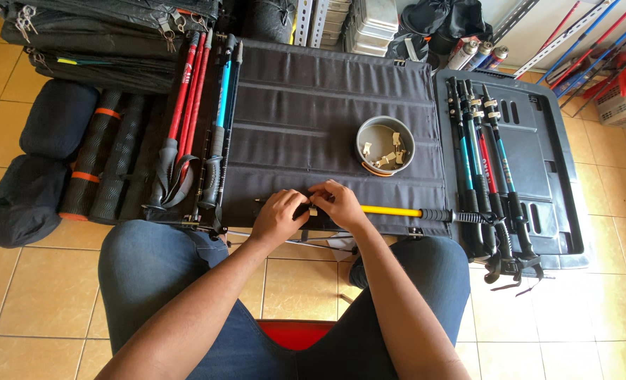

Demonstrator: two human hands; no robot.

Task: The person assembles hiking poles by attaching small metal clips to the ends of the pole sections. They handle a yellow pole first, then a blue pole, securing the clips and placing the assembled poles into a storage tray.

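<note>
Just below the middle of the frame, both hands meet over a yellow trekking pole [390, 210] that lies crosswise along the near edge of a dark fabric tabletop [327, 105]. The left hand [278, 217] is curled around the pole's dark section, fingers clenched on it. The right hand [337, 203] pinches a small pale clip [313, 210] against the shaft with its fingertips; how firmly it grips is hard to tell, since the knuckles cover the part. The pole's black handle [443, 214] points toward the right of the frame.

Above the hands, right of centre, sits a round grey bowl [385, 144] holding more small pale pieces. Red and blue poles [204, 105] lie at the tabletop's left edge; a further bundle of poles [485, 162] rests on a dark plastic lid [538, 155] at the right.

The likely trouble is the clip slipping from the fingertips and dropping between the knees to the tiled floor [292, 281], because the work sits right at the edge. The round shaft could also roll off if the left hand loosens.
</note>
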